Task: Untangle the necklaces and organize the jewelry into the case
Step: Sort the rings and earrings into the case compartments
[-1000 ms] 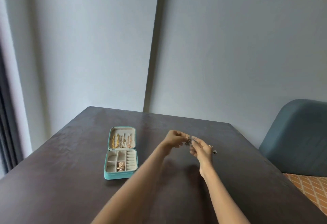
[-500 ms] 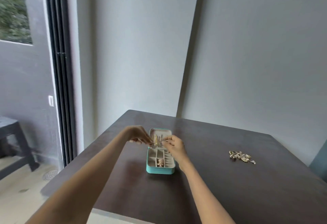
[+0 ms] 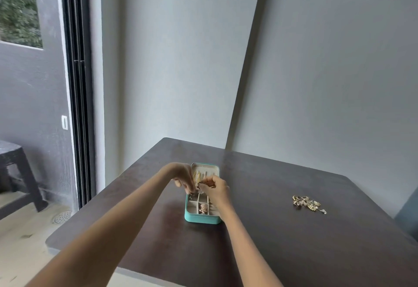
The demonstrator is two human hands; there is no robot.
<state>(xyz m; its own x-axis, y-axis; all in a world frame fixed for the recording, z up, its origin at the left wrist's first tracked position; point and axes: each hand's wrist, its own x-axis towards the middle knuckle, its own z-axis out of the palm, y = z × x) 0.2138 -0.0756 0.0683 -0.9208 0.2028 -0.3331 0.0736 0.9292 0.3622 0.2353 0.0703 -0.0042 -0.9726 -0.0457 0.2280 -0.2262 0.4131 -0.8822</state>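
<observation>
An open teal jewelry case [image 3: 199, 218] lies on the dark table [image 3: 282, 237], lid flat at the far side with gold pieces hung in it. A rose-gold piece [image 3: 203, 207] sits in a near compartment. My left hand [image 3: 181, 177] and my right hand [image 3: 214, 188] meet over the case's middle. Both pinch a small dark piece of jewelry [image 3: 199, 184] between their fingertips, and a bit of it dangles by the case's left rim. A tangled pile of gold and pearl jewelry [image 3: 308, 203] lies on the table to the right, apart from both hands.
The table stands in a corner against grey walls. A sliding door frame [image 3: 77, 105] and a dark stool [image 3: 15, 173] are to the left, past the table's left edge. A blue chair's edge [image 3: 407, 214] shows at the far right.
Both hands carried the small piece leftward from the jewelry pile to above the case, and my view turned left. In the last half second the hands dropped slightly lower over the compartments.
</observation>
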